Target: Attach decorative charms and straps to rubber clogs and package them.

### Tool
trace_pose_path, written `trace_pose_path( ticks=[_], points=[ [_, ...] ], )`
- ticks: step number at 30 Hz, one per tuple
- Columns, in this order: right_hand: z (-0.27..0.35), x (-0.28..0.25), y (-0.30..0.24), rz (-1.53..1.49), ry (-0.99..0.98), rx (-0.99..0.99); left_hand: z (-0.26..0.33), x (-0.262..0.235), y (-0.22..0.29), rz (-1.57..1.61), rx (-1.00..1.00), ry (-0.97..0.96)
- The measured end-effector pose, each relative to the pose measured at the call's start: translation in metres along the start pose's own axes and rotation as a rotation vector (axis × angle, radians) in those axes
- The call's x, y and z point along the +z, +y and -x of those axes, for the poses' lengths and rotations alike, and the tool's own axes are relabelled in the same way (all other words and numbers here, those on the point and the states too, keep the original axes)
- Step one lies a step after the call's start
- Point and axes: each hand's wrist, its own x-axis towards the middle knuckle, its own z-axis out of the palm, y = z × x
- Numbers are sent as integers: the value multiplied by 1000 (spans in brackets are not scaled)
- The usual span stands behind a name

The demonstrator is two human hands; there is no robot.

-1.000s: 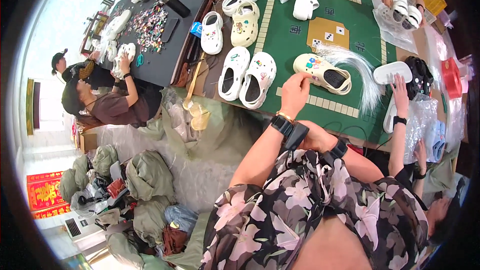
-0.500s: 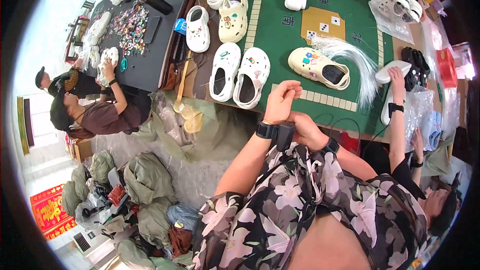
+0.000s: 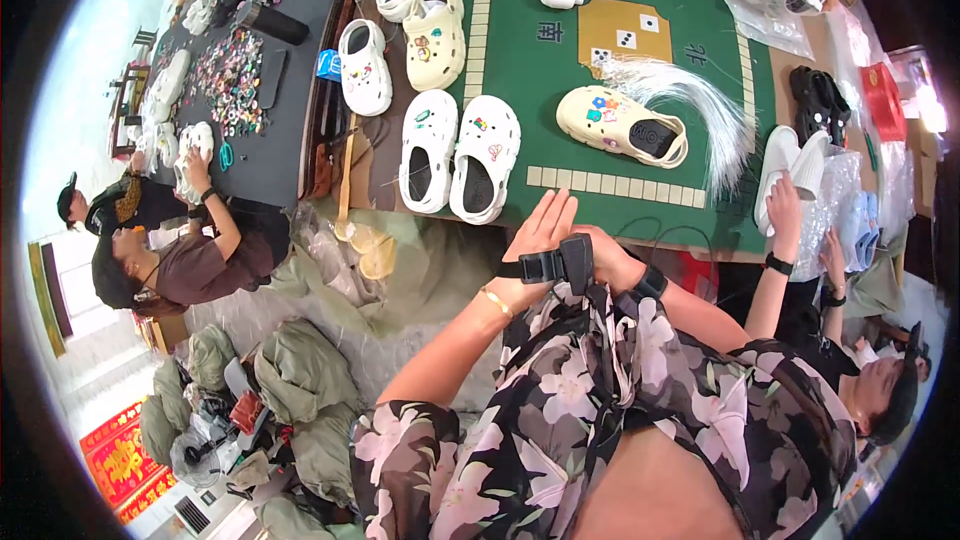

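Note:
My left hand (image 3: 545, 225) is held in front of the table edge, its fingers stretched out straight with nothing in them. A black wrist strap with a boxy black device (image 3: 574, 264) sits on that wrist. My right hand (image 3: 610, 258) is against the far side of this device; its fingers are mostly hidden behind it. Beyond the hands, a cream clog (image 3: 622, 126) with colourful charms lies on the green table mat (image 3: 540, 70). Two white clogs (image 3: 428, 152) with charms stand to the left, nearest my left hand. A bundle of white shiny strands (image 3: 722, 125) curves beside the cream clog.
More white and cream clogs (image 3: 436, 38) stand at the table's far left. At right, a co-worker's hand (image 3: 784, 205) touches white shoes (image 3: 776, 170) near black clogs (image 3: 820, 105). Other people sit at a dark table (image 3: 290, 125) with scattered charms. Covered bags (image 3: 300, 370) lie on the floor.
My left hand has turned from curled fingers to straight ones and lowered slightly toward me. The view has shifted, so the table sits further left. The co-worker's hand at right has lowered with the white shoe.

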Motion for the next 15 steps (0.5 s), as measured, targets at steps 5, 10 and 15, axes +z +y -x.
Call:
trace_pose_path(
  ticks=[5,10,15],
  points=[
    [-9,-7,-3,78,-41,-51,8,12,3,31,-45,-18],
    [-31,5,-18,64,45,-78,16,12,-22,507,-308,-462],
    [-73,-19,-22,-193,33,-105,11,26,-36,1242,-530,-1]
  ],
)
